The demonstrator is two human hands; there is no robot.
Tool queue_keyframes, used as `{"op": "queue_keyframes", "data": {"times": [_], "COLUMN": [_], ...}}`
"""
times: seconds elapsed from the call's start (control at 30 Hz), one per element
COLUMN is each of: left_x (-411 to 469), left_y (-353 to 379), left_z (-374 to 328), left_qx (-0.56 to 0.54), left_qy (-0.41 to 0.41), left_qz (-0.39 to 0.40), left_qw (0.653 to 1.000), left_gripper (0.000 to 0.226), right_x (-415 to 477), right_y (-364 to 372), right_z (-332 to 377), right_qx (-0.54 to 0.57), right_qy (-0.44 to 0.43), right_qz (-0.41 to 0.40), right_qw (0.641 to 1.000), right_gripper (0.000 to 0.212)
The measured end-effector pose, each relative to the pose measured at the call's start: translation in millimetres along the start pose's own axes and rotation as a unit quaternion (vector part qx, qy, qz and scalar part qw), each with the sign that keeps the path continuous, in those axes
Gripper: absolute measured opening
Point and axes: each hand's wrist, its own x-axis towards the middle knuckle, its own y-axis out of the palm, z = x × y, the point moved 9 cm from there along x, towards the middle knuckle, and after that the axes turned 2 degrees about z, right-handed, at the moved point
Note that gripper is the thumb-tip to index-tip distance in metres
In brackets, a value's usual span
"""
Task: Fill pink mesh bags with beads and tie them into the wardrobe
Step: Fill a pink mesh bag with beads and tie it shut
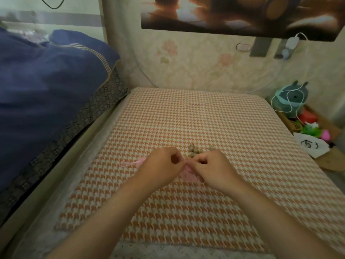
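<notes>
**Inspector:** Position of the work item?

**Assistant:** The pink mesh bag [189, 174] lies on the houndstooth mat [186, 113], in the near half of the counter [104, 143] and roughly midway between its left and right edges. The left hand [164, 163] and right hand [211, 167] meet over the bag's top end. A small heap of beads [194, 151] sits on the mat just beyond the hands, touching neither as far as I can tell.

**Inspector:** State of the fingers?

**Assistant:** Curled on both hands. The left fingers [174, 156] and right fingers [200, 158] each pinch the bag's upper edge, tips almost touching. A pink ribbon [130, 162] trails from under the left hand towards the left edge.

**Inspector:** Edges and room?

**Assistant:** Open mat runs from the beads to the far edge, which meets the papered wall [196, 68]. Open mat also lies on either side of the forearms. A blue quilt [46, 81] rises close along the left edge. Off the far right corner a plush toy [291, 98] with a white cable [280, 103] looped over it stands in a box [328, 128] beside the counter. A white lace cloth [168, 251] shows at the near edge.
</notes>
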Motion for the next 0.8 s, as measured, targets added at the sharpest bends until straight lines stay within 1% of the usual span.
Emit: {"op": "queue_keyframes", "data": {"times": [0.1,0.17,0.2,0.37,0.53,0.6,0.7,0.8], "left_x": [4,3,2,-7,-19,-22,-25,-28], "left_y": [6,5,2,-10,-12,-10,-4,-1], "left_z": [3,6,6,0,-3,-1,6,13], "left_qx": [0.001,0.000,0.002,0.067,0.081,0.032,-0.089,-0.153], "left_qy": [-0.004,-0.010,-0.015,-0.012,-0.041,-0.056,-0.105,-0.149], "left_qz": [0.016,0.014,0.014,0.012,0.011,0.023,0.053,0.072], "left_qw": [1.000,1.000,1.000,0.998,0.996,0.998,0.989,0.974], "left_gripper": [0.015,0.014,0.014,0.012,0.014,0.013,0.016,0.014], "right_x": [3,4,4,-3,-17,-24,-34,-37], "right_y": [-1,1,1,0,3,3,5,3], "right_z": [-6,-3,-1,15,26,34,43,46], "right_qx": [0.012,0.007,0.002,-0.044,-0.168,-0.208,-0.272,-0.288], "right_qy": [0.002,-0.007,-0.012,-0.064,-0.104,-0.118,-0.145,-0.161], "right_qz": [0.012,0.019,0.018,0.020,0.026,0.023,0.017,0.000], "right_qw": [1.000,1.000,1.000,0.997,0.980,0.971,0.951,0.944], "right_gripper": [0.017,0.009,0.008,0.022,0.018,0.019,0.030,0.017]}}
